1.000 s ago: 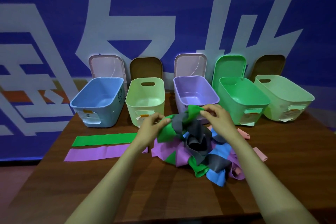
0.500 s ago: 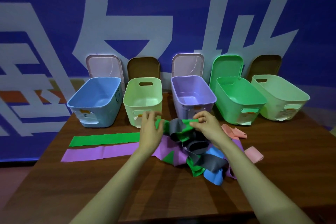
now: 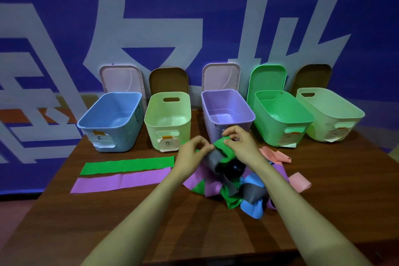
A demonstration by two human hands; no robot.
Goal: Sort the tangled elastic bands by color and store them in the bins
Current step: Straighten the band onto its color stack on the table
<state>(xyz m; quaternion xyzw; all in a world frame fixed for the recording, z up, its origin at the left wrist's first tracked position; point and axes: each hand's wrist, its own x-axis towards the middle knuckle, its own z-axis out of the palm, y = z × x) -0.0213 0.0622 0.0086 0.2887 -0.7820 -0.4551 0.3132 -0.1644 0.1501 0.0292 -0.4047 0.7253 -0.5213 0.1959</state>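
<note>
Both hands are up over the tangle (image 3: 234, 189) on the worktop (image 3: 129, 222), just in front of the purple bin (image 3: 226, 112). The right hand (image 3: 243, 147) pinches the green band (image 3: 225, 150) between thumb and curled fingers, and the left hand (image 3: 192, 153) nips the same strip right beside it, fingers curled tight

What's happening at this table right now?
A person is working a green band out of the tangled pile, pinching it with the left hand and the right hand above the heap. A grey band wraps across it. A green strip and a purple strip lie flat beside each other, left of the pile. The five open bins look empty, so nothing is stored yet.
</note>
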